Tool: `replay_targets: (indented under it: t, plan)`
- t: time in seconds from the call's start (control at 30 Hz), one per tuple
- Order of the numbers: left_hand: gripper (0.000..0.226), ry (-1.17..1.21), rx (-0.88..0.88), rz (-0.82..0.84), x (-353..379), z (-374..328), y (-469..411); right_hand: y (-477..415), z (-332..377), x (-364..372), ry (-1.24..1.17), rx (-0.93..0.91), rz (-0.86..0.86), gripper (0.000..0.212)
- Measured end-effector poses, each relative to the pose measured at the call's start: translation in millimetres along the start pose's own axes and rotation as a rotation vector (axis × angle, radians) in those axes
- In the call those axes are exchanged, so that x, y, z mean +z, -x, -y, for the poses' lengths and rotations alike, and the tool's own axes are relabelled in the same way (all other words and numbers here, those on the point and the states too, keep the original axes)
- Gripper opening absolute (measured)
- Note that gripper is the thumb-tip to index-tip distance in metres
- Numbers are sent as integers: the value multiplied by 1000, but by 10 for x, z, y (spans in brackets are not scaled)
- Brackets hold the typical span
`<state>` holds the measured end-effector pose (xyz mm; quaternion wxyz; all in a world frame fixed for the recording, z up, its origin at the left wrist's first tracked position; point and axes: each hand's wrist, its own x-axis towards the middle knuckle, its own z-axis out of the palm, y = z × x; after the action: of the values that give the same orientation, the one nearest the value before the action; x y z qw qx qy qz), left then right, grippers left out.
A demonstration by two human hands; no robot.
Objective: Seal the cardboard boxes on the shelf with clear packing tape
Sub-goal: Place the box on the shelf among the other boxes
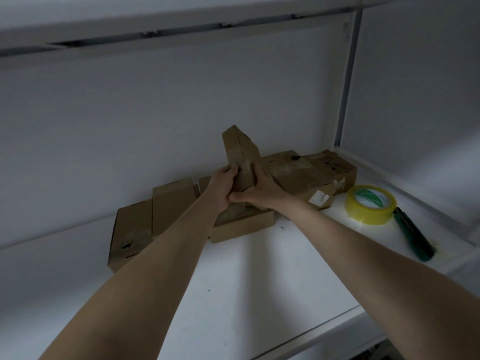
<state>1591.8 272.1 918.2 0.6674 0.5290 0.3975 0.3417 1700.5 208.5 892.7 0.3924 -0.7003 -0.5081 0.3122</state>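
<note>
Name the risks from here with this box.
1. The left hand and right hand both grip the upright cardboard box; freeing one for the tape roll may let it slip.
2. The green cutter lies near the edge of the shelf; a forearm could knock it off.

small brown cardboard box (240, 154) upright, taped, other boxes (309, 172) flat on shelf (259, 294), tape roll (371, 208) right

No text can be read anywhere. A white label (317, 198) on the long box (306, 175) is too small and dim to show any writing. Dark printed marks (329, 162) on that box's top are blurred. The tape roll (371, 208) shows green and white print inside its core, with no legible words.
</note>
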Motion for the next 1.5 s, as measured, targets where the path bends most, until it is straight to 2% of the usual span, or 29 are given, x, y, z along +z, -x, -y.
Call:
replay_targets:
  t: [0.07, 0.1, 0.17, 0.2, 0.23, 0.27, 0.3, 0.4, 0.47, 0.57, 0.67, 0.9, 1.0, 1.1, 1.17, 1.27, 1.33, 1.4, 1.5]
  plan:
    - [33, -8, 6, -9, 95, -24, -9, 23, 22, 10, 58, -28, -95, 140]
    - [33, 1, 2, 20, 131, -40, 3, 28, 7, 1, 68, -33, -178, 128]
    - [33, -100, 22, 53, 171, -26, -3, 59, -33, -50, 87, -31, -351, 86]
    - [31, -315, 65, 69, 155, 4, -12, 85, -52, -78, 121, -23, -414, 71]
    - [30, -631, 107, 97, 124, 58, -15, 114, -71, -93, 146, -4, -444, 64]
    - [30, -966, 145, 141, 70, 136, -19, 127, -109, -100, 153, 18, -449, 62]
    - [35, -1206, 138, 201, 16, 216, 4, 147, -136, -97, 154, 43, -451, 60]
    - [62, -1563, 46, 314, -212, 471, -17, 141, -256, -40, 121, 102, -442, 58]
    - [65, -1674, 95, 283, -328, 560, -63, 134, -332, -10, 49, 115, -444, 61]
    - [55, -1719, 104, 235, -421, 532, -77, 138, -363, -7, -53, 130, -446, 60]
    - [55, -1760, 97, 224, -535, 464, -70, 101, -357, 57, -139, 135, -391, 63]
    - [46, -1791, 72, 195, -754, 388, 73, 1, -390, 273, -146, 147, -410, 68]
    - [55, -1754, 93, 223, -791, 457, 58, -20, -444, 288, -74, 236, -389, 76]
    - [77, -1613, 42, 183, -833, 512, 54, -27, -525, 292, -78, 461, -367, 92]
    - [87, -1515, 1, 127, -858, 538, 53, 17, -598, 308, -138, 556, -405, 87]
    - [93, -1491, -5, 145, -897, 589, 37, 98, -653, 413, -172, 498, -338, 63]
    - [85, -1491, 42, 154, -910, 593, 52, 130, -600, 491, -84, 414, -279, 48]
    - [76, -1463, 70, 142, -889, 563, 96, 130, -506, 566, -24, 358, -267, 43]
    - [55, -1411, 120, 117, -808, 471, 248, 131, -381, 646, 63, 364, -337, 39]
